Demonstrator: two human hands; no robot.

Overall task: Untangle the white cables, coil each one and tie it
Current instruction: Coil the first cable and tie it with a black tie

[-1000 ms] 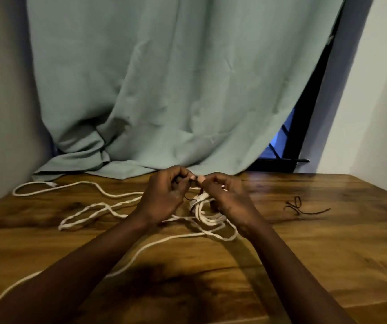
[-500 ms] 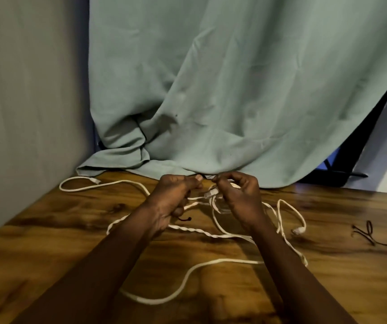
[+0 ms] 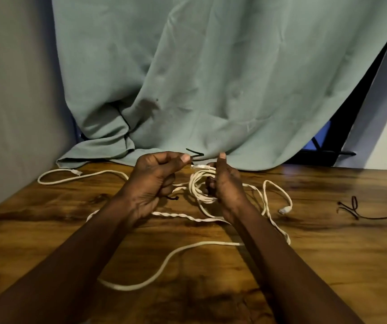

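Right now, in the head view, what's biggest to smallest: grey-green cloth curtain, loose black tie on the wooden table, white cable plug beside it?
Grey-green cloth curtain, largest.
Loose black tie, next.
White cable plug, smallest.

You work with nothing on your hands. Your left hand point(image 3: 155, 181) and right hand point(image 3: 225, 185) are bare, and the bare skin runs back from the fingers over the wrists and forearms to the lower edge of the view. Your left forearm point(image 3: 71, 260) and right forearm point(image 3: 288, 260) look lean and smooth. Your nails are cut short at the fingertips. The left thumbnail point(image 3: 184, 157) is broad and flat, and the right thumbnail point(image 3: 222, 155) shows only as a small rounded tip. Behind the left knuckles, faint tendon ridges and creases line the hand's back.
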